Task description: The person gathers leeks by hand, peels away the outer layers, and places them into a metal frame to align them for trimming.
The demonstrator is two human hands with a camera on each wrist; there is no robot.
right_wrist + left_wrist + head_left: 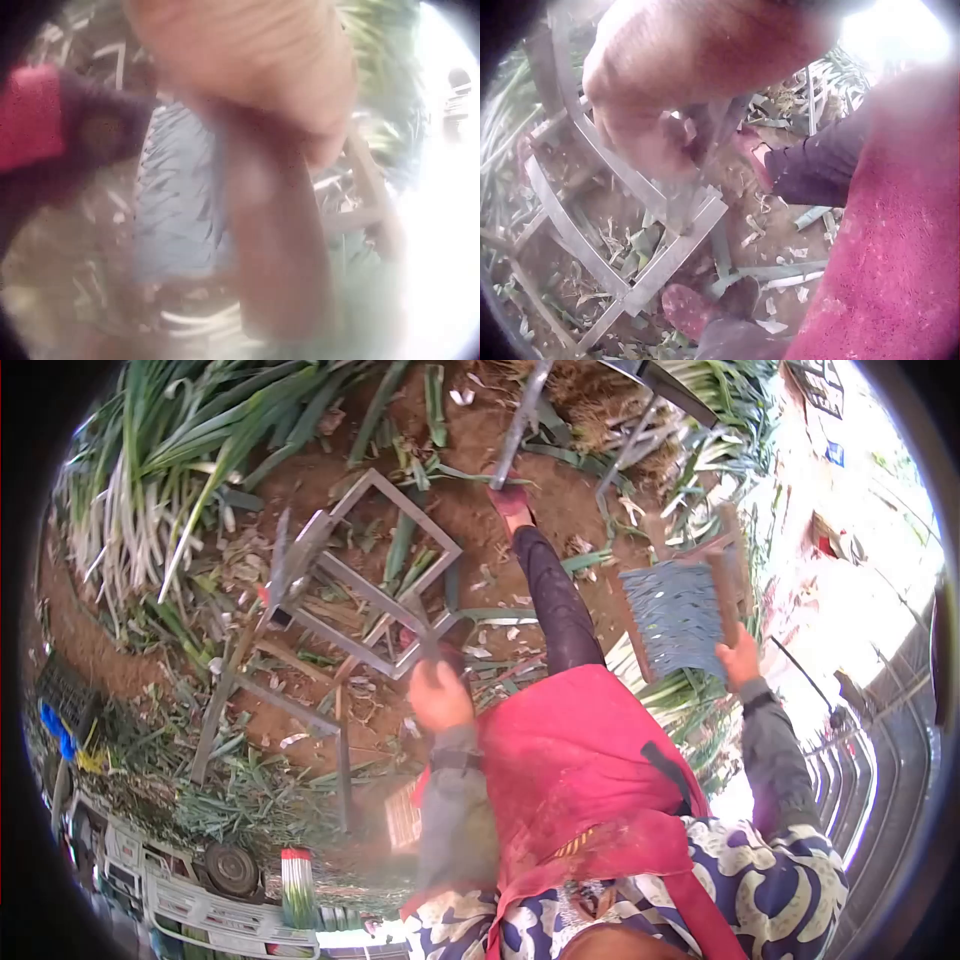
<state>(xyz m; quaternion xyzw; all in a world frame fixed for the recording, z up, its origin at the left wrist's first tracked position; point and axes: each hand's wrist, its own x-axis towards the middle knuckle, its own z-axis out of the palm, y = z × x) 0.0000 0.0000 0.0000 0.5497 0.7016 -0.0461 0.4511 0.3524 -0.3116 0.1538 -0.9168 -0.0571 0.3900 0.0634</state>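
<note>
One woven stool (672, 615), wooden rail (725, 595) pointing lengthwise forward; right grip (741, 662) holds rail, left grip (440, 698) holds metal frame (367, 591).

The right hand (740, 658) grips a wooden stool (670, 620) with a grey-blue woven seat; the left hand (440, 698), blurred, holds a grey metal piece (429, 644) at the corner of a metal frame (418, 513). Leeks (175, 480) lie heaped at upper left, leaf scraps (404, 538) litter the brown soil (320, 467), and the person wears a red apron (575, 760)

free gap: between metal frame (365, 590) and woven stool (672, 618) | blocking: trousered leg (558, 598)
</note>
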